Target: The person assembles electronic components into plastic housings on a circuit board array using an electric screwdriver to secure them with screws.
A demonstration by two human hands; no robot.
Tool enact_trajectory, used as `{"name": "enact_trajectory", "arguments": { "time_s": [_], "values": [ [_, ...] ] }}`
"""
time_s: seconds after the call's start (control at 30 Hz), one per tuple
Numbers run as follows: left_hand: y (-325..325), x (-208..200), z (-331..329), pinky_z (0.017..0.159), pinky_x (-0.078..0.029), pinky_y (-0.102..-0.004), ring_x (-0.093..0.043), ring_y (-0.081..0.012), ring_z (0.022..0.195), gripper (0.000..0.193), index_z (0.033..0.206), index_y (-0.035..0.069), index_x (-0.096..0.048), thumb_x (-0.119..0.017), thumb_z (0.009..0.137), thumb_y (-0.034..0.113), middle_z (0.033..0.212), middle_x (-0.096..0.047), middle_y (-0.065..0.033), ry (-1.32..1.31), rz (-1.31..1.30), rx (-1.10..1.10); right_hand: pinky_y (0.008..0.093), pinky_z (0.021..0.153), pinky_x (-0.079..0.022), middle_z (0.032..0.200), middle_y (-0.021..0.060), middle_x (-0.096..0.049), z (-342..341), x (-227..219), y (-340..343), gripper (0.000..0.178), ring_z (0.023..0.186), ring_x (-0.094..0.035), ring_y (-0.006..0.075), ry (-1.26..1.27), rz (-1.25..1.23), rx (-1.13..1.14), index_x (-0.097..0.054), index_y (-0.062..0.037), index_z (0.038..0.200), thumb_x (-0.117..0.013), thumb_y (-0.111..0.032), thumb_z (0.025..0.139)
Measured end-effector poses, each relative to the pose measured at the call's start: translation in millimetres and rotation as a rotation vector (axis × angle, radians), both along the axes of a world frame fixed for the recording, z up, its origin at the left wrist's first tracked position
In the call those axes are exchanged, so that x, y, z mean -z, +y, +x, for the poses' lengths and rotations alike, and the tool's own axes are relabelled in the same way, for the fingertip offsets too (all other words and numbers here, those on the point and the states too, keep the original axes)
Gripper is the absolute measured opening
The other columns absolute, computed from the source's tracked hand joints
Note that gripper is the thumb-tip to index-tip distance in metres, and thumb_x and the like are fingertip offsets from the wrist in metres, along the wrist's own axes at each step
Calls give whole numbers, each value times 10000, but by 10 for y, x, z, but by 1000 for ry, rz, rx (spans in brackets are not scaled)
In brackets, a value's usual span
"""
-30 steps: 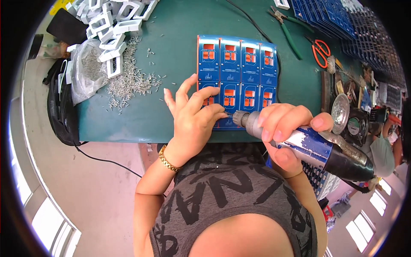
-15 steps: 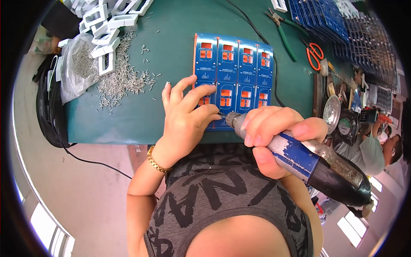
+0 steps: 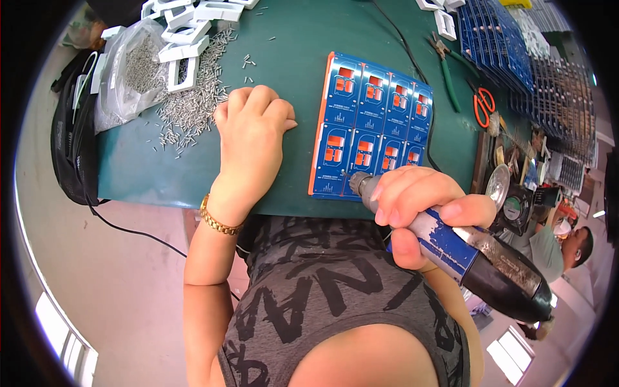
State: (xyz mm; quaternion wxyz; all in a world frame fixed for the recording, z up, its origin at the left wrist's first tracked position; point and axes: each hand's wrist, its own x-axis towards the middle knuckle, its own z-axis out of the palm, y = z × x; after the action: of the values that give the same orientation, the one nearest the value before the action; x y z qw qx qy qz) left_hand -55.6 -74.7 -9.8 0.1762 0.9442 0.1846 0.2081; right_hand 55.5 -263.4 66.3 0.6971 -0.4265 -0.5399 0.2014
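My right hand [image 3: 432, 203] grips a power screwdriver [image 3: 451, 248] with a worn blue and silver body and a black rear end. Its tip points at the lower left part of a blue circuit board panel [image 3: 372, 119]. That panel has orange showing through its cut-outs and along its left edge. Left of the panel, my left hand [image 3: 255, 132] is at the right edge of a pile of small metal screws [image 3: 190, 113]. Its fingers are curled in, and whatever they may hold is hidden.
A clear plastic bag [image 3: 129, 74] of screws and white plastic frames [image 3: 187, 32] lie at the left. Green-handled pliers [image 3: 449, 80], orange-handled scissors [image 3: 483, 106] and stacked blue boards [image 3: 496, 42] are at the right. A black cable [image 3: 412, 55] passes behind the panel. Another person [image 3: 558, 248] sits far right.
My left hand has left the panel and moved left to the screw pile, its fingers curling. The panel appears further right in the view. My right hand still holds the power screwdriver.
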Motion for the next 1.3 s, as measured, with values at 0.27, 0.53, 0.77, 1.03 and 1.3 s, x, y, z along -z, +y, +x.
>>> {"name": "enact_trajectory", "arguments": {
  "time_s": [0.27,0.53,0.77,1.03,1.3],
  "values": [
    [49,0,-30,877,-363,-404,-519,-241,1006,190,848,130,-606,-744,718,119,962,-563,-1,-47,-68,38,417,591,-553,825,130,-630,22,-25,-124,643,655,-656,268,-172,24,135,-388,-111,1227,-760,27,722],
    [-4,27,-12,844,-385,-414,-524,-248,956,165,852,122,-650,-754,725,136,961,-575,-11,-15,8,-93,429,649,-550,875,91,-597,24,-18,-311,642,665,-650,252,-91,21,299,-314,-182,1277,-711,-24,799],
    [-380,-209,57,748,-351,-359,-528,-193,839,188,911,164,-700,-724,725,155,843,-553,26,-126,-250,285,434,645,-550,888,100,-602,75,28,-393,644,676,-651,260,-127,-13,292,-316,-180,1275,-711,-18,793],
    [-564,-147,104,759,-370,-344,-515,-192,796,192,874,129,-694,-755,697,85,842,-567,29,-67,-179,381,432,652,-544,908,122,-617,112,60,-440,652,697,-657,277,-131,34,268,-358,-138,1271,-729,21,758],
    [-599,-102,58,807,-381,-375,-514,-228,857,130,849,82,-652,-673,726,46,873,-556,-23,-119,-183,380,448,672,-546,926,142,-630,97,71,-473,679,723,-665,290,-103,66,258,-379,-111,1242,-748,76,703]
  ]
}}
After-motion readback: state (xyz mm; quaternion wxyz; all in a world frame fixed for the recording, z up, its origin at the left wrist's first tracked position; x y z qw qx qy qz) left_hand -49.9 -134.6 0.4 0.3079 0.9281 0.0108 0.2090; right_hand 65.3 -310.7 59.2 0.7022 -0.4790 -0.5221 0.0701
